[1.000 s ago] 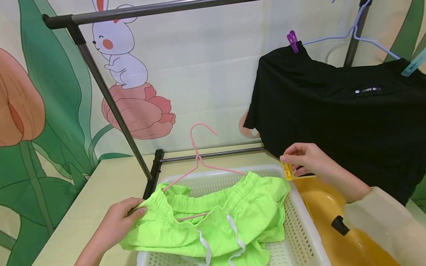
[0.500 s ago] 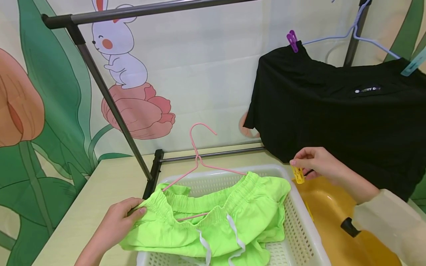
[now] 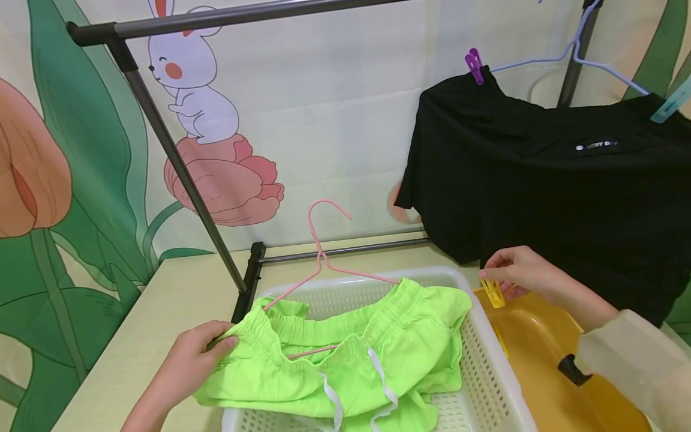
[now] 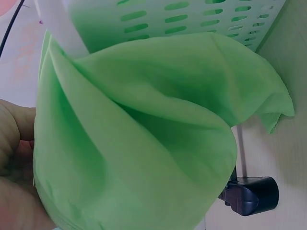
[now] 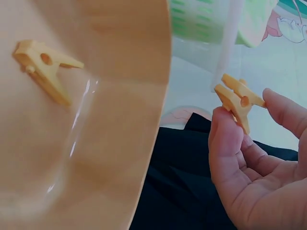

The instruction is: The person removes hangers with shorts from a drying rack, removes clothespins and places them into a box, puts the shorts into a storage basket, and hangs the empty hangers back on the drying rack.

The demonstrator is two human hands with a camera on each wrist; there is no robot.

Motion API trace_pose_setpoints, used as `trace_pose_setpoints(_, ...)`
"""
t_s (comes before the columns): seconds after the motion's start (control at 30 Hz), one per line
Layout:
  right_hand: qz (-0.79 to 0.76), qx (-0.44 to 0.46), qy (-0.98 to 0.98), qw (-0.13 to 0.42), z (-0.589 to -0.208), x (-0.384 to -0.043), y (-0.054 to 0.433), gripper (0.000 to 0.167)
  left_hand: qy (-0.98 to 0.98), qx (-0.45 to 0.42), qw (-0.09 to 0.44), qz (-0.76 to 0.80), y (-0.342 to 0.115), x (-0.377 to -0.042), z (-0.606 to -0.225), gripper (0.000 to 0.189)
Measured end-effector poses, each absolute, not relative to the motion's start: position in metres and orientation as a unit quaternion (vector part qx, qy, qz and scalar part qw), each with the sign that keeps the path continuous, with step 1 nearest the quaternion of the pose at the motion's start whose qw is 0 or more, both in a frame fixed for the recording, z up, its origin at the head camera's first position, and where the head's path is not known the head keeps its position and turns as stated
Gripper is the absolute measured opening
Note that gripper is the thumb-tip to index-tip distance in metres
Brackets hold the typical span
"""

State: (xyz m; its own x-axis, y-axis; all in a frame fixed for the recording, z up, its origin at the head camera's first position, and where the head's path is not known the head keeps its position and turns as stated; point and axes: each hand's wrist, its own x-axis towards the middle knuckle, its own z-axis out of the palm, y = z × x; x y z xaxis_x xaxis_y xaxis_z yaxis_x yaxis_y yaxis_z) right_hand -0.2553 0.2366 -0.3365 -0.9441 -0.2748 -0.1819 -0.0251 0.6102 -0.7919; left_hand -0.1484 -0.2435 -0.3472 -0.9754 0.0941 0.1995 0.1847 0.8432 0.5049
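Observation:
Bright green shorts [image 3: 421,324] with white drawstrings lie over a white basket [image 3: 499,384]. A pink hanger [image 3: 321,258] runs inside their waistband, its hook standing up. At the left end of the waistband my left hand [image 3: 191,357] pinches the fabric between thumb and fingers; the left wrist view shows the shorts' folds [image 4: 134,134] covering much of that hand. My right hand [image 3: 526,276] pinches a yellow clothespin [image 3: 493,293] over the edge of an orange-yellow basin [image 3: 540,336]. A second yellow clothespin [image 5: 45,69] lies in the basin in the right wrist view.
A dark metal clothes rack [image 3: 178,156] stands behind the basket on the table [image 3: 140,318]. Black clothing [image 3: 540,180] hangs from a blue hanger [image 3: 585,57] at the right, held by a purple clothespin [image 3: 474,66] and a light blue clothespin [image 3: 672,103].
My right hand has moved right and slightly down with the yellow clothespin, away from the shorts, and the clothespin has turned in its fingers. My left hand and the shorts have stayed still.

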Motion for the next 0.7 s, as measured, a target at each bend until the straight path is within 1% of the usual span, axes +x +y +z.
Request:
trace_pose_setpoints(0.4,-0.397,-0.068,0.9,0.166,-0.35,-0.26,0.241,0.044,-0.957,-0.073,0.085,-0.268,-0.243,-0.148,-0.347,0.011)
trace_pose_setpoints(0.7,-0.374,-0.06,0.908,0.181,-0.358,-0.26,0.243,0.038,-0.956,-0.072,0.085,-0.27,-0.243,-0.148,-0.348,0.01)
